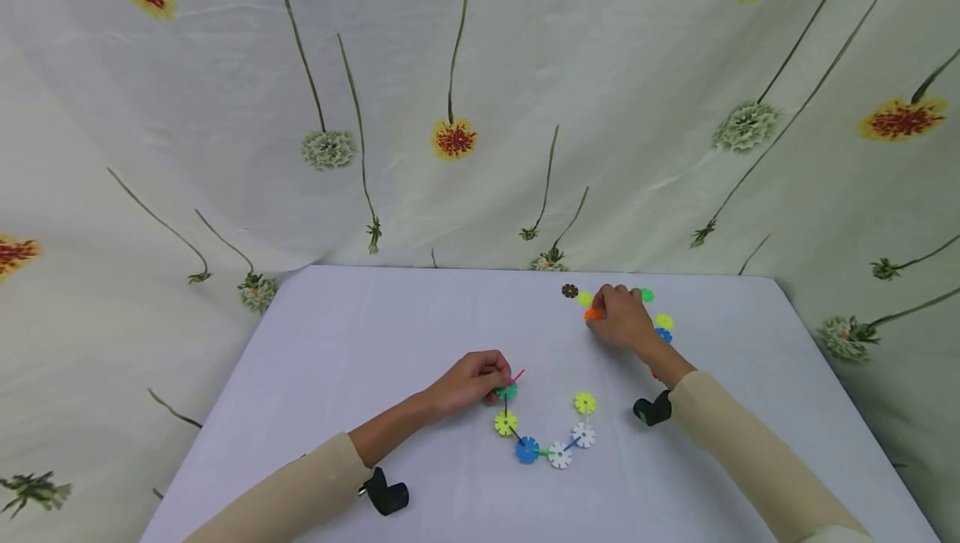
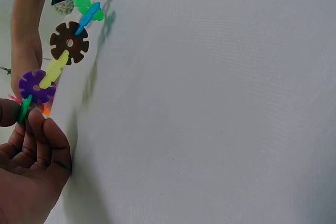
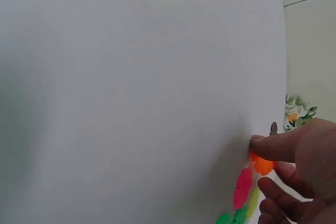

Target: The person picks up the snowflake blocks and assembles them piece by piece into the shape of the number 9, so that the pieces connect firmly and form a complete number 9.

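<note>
Curving U-like, a chain of multicoloured notched discs (image 1: 527, 450)

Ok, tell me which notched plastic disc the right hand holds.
The orange notched plastic disc, pinched by the right hand; it is the only orange disc in the head view.

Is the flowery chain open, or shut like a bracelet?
Open: in the head view, the chain curves like a U, its green end disc and yellow end disc apart.
</note>
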`<state>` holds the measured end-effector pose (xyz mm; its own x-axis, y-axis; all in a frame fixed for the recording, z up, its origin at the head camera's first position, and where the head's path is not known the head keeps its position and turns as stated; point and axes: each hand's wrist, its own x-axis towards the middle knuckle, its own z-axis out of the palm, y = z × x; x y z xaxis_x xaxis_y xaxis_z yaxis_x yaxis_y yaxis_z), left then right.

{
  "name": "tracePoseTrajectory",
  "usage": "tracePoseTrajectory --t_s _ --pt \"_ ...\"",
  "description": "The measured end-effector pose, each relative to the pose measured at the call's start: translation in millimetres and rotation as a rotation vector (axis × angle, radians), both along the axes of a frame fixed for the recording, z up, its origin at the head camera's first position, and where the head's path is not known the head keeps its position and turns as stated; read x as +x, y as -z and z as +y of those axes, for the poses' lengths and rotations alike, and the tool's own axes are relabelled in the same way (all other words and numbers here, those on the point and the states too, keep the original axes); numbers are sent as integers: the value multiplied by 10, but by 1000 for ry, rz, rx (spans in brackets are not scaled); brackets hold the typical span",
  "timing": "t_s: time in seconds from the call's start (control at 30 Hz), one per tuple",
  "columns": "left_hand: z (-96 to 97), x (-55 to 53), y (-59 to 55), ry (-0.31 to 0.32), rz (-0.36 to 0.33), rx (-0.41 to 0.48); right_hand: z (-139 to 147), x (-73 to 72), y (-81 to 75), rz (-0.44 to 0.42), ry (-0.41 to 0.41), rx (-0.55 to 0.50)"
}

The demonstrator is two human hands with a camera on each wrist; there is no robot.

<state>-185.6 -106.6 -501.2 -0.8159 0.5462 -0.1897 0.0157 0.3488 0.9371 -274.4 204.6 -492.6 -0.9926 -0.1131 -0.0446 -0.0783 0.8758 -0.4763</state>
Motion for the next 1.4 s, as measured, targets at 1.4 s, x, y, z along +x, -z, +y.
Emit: tracePoseTrajectory --t_s 1.4 --pt "17 -29 1 30 -9 -47 -434 650 17 -263 -398 -702"
